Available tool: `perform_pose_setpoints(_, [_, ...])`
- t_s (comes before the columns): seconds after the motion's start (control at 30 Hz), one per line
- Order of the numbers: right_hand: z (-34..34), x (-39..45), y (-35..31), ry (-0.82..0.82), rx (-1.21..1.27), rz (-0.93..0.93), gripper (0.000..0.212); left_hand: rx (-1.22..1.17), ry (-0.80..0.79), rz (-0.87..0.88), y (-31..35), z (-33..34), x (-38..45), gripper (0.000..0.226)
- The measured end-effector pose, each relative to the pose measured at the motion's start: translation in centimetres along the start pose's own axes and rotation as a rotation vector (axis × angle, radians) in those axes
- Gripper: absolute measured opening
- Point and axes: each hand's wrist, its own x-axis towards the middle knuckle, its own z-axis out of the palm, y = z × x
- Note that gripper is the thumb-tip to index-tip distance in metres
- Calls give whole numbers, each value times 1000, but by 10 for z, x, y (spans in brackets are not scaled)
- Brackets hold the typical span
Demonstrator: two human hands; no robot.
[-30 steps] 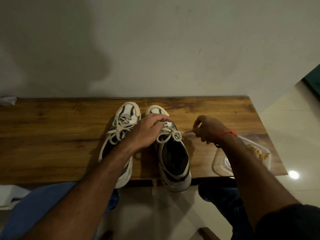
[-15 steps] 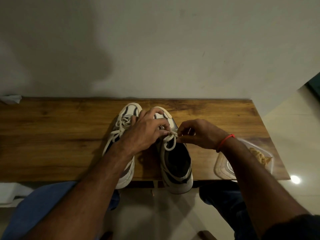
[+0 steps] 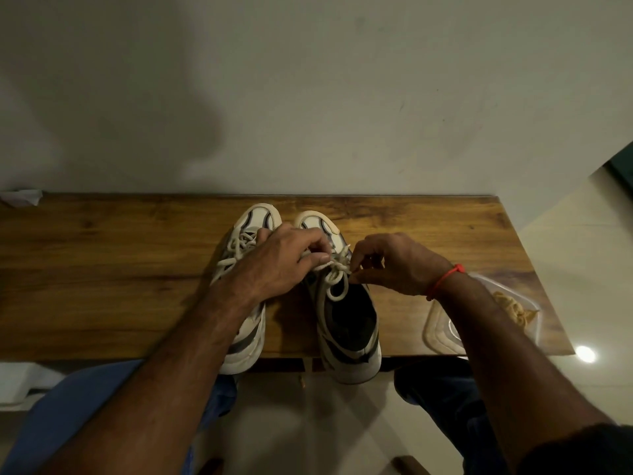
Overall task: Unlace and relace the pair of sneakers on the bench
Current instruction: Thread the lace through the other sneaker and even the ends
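Two white and dark sneakers stand side by side on the wooden bench [image 3: 102, 269], toes toward the wall. The left sneaker [image 3: 250, 341] is partly hidden under my left forearm; its cream laces are tied. On the right sneaker [image 3: 349, 323], a cream lace [image 3: 337, 286] forms a loop over the tongue. My left hand [image 3: 284, 258] reaches across and pinches that lace at the knot. Just right of the knot, my right hand [image 3: 394, 265], with a red thread on the wrist, pinches the lace too.
A clear plastic container [image 3: 442, 334] with pale yellowish contents sits at the bench's right front corner, under my right forearm. A wall runs right behind the bench. A crumpled white paper [image 3: 20, 197] lies at the far left back edge. My knees are below the front edge.
My right hand, which was pulling a lace end out to the right, has come back in to the knot. My left hand stays at the knot.
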Motion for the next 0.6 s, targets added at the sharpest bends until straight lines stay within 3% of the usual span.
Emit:
perform_pose_setpoints(0.23, [1,0,1,35,13,9,8,-33,-26,-25,1,1,1,11])
perform_pose_setpoints(0.5, [-4,-4,2,83,19,6,9,253,116,-36,2,8,-2,14])
perform_pose_setpoints(0.6, [-5,-5,1,141,-115,30,12,344,206,-24,3,9,-2,14])
